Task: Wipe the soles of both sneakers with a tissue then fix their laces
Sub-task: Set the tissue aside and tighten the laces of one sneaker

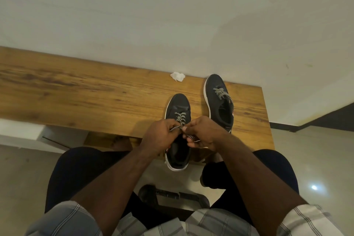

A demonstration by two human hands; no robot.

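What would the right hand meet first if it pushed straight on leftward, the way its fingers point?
Probably the left hand: the right hand faces it across the black-and-white patterned lace.

Both sneakers [178, 105] [218, 99] black, white soles; laces [181, 119] black-white zigzag; tissue [177, 76] white; wooden worktop [76, 90] honey-brown; sleeves [67, 220] apparently grey-white plaid.

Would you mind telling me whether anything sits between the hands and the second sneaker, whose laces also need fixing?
Nothing visible does. Both hands pinch the near sneaker's laces; the other sneaker stands beside it across bare table.
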